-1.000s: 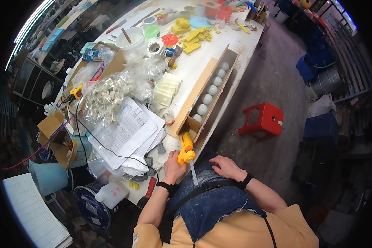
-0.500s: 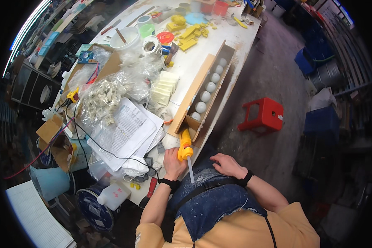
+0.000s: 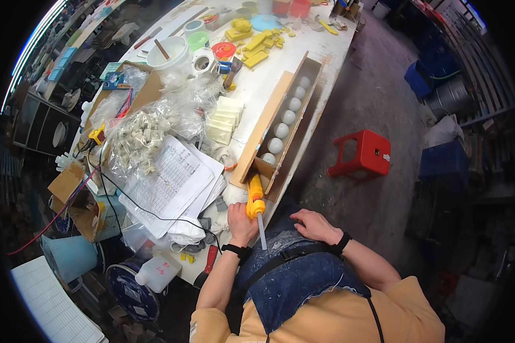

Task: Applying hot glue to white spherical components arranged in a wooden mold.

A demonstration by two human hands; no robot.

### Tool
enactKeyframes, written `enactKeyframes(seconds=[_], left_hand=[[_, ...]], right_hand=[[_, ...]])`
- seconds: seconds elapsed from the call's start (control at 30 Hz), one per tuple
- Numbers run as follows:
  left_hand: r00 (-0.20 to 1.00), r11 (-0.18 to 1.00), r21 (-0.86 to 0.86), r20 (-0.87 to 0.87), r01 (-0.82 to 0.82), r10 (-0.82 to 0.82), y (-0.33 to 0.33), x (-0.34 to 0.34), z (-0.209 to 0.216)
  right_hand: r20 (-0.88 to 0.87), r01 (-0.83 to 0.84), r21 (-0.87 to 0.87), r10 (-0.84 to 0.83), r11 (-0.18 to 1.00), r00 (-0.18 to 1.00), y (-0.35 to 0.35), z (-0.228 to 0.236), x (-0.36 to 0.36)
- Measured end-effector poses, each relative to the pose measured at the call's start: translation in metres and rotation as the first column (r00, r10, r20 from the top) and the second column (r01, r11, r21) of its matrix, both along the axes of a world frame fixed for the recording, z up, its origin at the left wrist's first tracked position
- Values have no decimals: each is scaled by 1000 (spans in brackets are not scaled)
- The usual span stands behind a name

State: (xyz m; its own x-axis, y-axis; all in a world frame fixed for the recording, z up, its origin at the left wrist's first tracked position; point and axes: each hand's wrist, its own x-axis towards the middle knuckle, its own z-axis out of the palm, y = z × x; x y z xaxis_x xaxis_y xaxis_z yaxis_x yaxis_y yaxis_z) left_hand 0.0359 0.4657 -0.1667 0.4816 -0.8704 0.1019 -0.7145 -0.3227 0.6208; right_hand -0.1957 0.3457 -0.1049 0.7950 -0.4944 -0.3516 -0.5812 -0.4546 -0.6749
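A yellow hot glue gun (image 3: pixel 256 197) sits at the near end of a long cardboard box, its front end reaching into the box and a translucent glue stick (image 3: pixel 262 231) jutting from its back. My left hand (image 3: pixel 241 222) is closed at the gun's left side, seemingly round its handle; the fingertips are hidden. Inside the cardboard box (image 3: pixel 247 163), several white balls (image 3: pixel 281 131) lie in a row. My right hand (image 3: pixel 317 226) rests on the dark blue apron (image 3: pixel 309 271), fingers loosely bent and apart, holding nothing.
Printed sheets (image 3: pixel 174 177), a plastic bag of pale pieces (image 3: pixel 134 140) and a black cable crowd the table's left. Yellow blocks (image 3: pixel 256 59) and tubs (image 3: pixel 167 54) stand farther back. A red-handled tool (image 3: pixel 210 260) lies nearby. A red stool (image 3: pixel 363 154) stands on the floor at right.
The view has shifted slightly, moving the table and stool a little in the picture. Both hands and the glue gun keep nearly the same places.
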Motion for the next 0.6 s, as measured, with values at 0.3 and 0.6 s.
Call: enactKeyframes(seconds=[0.3, 0.6], left_hand=[[1000, 1000, -17, 14, -17, 17, 2, -3, -2], [999, 998, -57, 33, -17, 19, 5, -7, 1]], right_hand=[[-8, 3, 0, -3, 1000, 1000, 0, 3, 1], [-19, 9, 4, -9, 1000, 1000, 0, 4, 0]])
